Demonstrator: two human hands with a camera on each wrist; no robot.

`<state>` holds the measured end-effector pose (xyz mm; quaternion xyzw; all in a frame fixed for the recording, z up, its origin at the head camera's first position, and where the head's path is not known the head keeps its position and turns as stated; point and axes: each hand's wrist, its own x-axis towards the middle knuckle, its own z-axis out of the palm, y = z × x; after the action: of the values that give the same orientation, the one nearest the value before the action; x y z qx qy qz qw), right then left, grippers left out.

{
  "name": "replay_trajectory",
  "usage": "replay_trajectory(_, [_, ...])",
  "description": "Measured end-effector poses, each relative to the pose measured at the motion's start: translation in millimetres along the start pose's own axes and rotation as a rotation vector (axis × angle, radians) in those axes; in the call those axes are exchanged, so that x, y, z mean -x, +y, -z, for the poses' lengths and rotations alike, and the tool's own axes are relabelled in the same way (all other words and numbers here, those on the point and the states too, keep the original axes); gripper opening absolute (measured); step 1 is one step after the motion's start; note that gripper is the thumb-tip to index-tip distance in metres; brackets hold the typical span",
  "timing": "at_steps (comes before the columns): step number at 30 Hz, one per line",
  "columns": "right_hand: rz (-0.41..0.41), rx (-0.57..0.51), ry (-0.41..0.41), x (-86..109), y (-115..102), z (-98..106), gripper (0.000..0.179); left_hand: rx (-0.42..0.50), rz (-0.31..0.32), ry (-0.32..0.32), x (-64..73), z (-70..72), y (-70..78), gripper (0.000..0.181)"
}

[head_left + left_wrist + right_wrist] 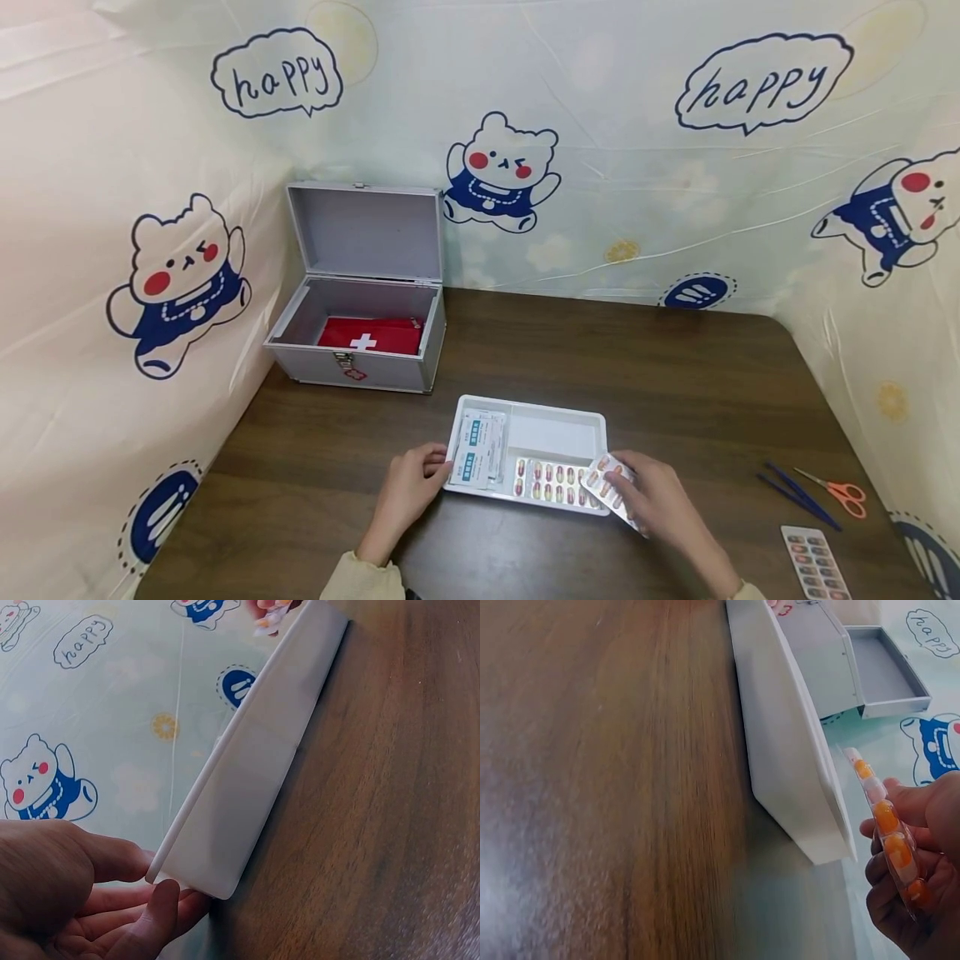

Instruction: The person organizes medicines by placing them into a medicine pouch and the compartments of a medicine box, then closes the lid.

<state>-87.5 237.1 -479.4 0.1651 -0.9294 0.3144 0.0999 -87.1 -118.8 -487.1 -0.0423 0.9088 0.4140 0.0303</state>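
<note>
A white divided tray (558,412) lies on the table, with flat white-and-blue packets (480,446) in its left compartment. Capsule blister packs (551,482) lie in its front right compartment. My left hand (411,483) grips the tray's left end; in the left wrist view, the thumb and fingers (161,919) are at its corner. Between thumb and fingers, my right hand (656,496) pinches another capsule blister pack (609,482), tilted over the tray's front right corner. Orange and white capsules show along this pack (889,832) in the right wrist view.
Back left stands a silver case (360,375) with its lid up and a red pouch (382,335) with a white cross inside. To the right lie blue tweezers (801,497), orange-handled scissors (843,493) and another blister pack (813,562). Printed cloth (600,192) surrounds the table.
</note>
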Motion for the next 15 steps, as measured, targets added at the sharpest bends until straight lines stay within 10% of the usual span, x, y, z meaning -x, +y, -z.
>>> replay_trajectory(15, [0.059, 0.004, -0.024, -6.6, -7.6, -6.9, 0.024, 0.005, 0.004, 0.004, 0.4, 0.3, 0.3, 0.025])
